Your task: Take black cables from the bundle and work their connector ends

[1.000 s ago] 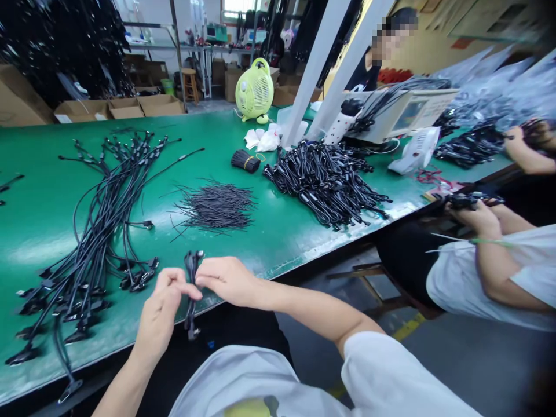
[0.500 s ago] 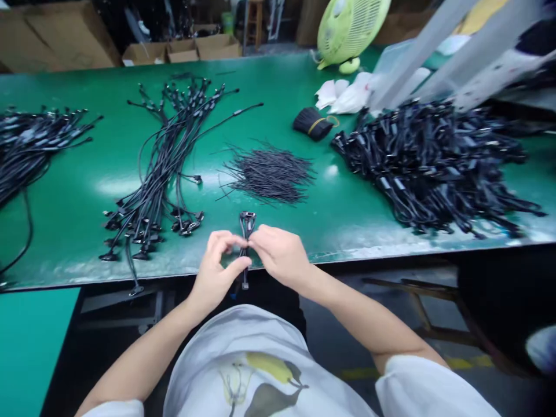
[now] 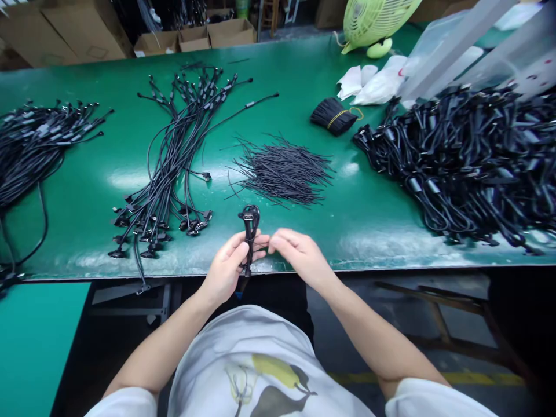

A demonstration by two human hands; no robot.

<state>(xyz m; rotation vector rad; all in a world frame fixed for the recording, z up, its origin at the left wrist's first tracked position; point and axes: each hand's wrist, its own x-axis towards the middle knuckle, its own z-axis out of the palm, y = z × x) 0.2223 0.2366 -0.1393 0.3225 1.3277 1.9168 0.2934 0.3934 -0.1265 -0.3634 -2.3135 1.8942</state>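
Note:
My left hand (image 3: 228, 265) is closed around a folded black cable (image 3: 250, 227) at the near edge of the green table (image 3: 87, 191); the cable's looped top sticks up above my fingers. Just right of it, my right hand (image 3: 297, 252) has its fingertips pinched together close to the cable, and what they hold is too small to make out. Beyond my hands lies a loose heap of thin black twist ties (image 3: 282, 171). A fan of straight black cables (image 3: 174, 150) lies to the left of that.
A big pile of bundled black cables (image 3: 464, 156) fills the right side. More cables (image 3: 30, 145) lie far left. A banded tie bundle (image 3: 333, 117), white bags (image 3: 369, 84) and a green fan (image 3: 376, 20) stand at the back, cardboard boxes (image 3: 195, 35) behind.
The view has swung from the co-workers on the right down to my own table. My right hand has pulled slightly away from the cable, which my left hand keeps holding.

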